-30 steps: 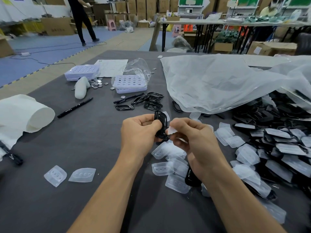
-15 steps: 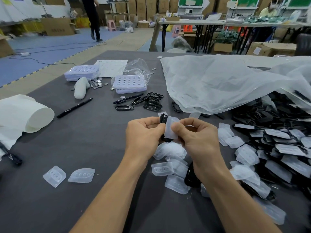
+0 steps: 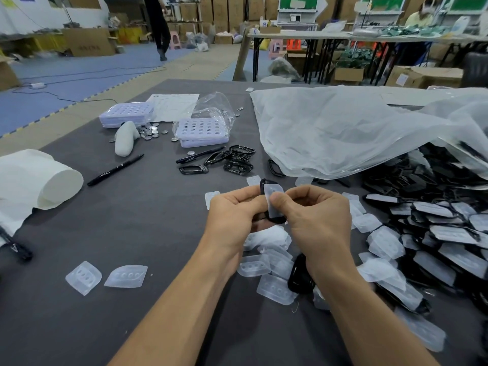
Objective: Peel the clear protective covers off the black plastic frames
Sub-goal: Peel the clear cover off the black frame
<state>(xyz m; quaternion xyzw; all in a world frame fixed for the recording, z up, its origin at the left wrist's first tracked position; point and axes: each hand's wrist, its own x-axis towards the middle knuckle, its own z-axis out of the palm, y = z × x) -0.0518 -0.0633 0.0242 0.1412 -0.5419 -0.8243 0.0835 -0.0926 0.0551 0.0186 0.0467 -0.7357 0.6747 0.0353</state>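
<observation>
1. Gripping a black frame with the left hand above the grey surface, fingers curled round its 9 o'clock edge.
2. Pinching the clear cover with the right hand, thumb pressed on the cover's face, other fingers curled in at 3 o'clock of it.
3. Standing roughly upright between the two hands and touching both, with the cover lying over the front and only the 12 and 6 o'clock ends showing black.
4. At 6 o'clock of the hands, on the surface: a heap of loose peeled covers.
5. At 3 o'clock: a large pile of covered frames, its far part under a plastic bag.
6. At 12 o'clock, well apart from the hands: a small cluster of bare frames.
7. At 8 o'clock: two more stray covers lying side by side.
</observation>
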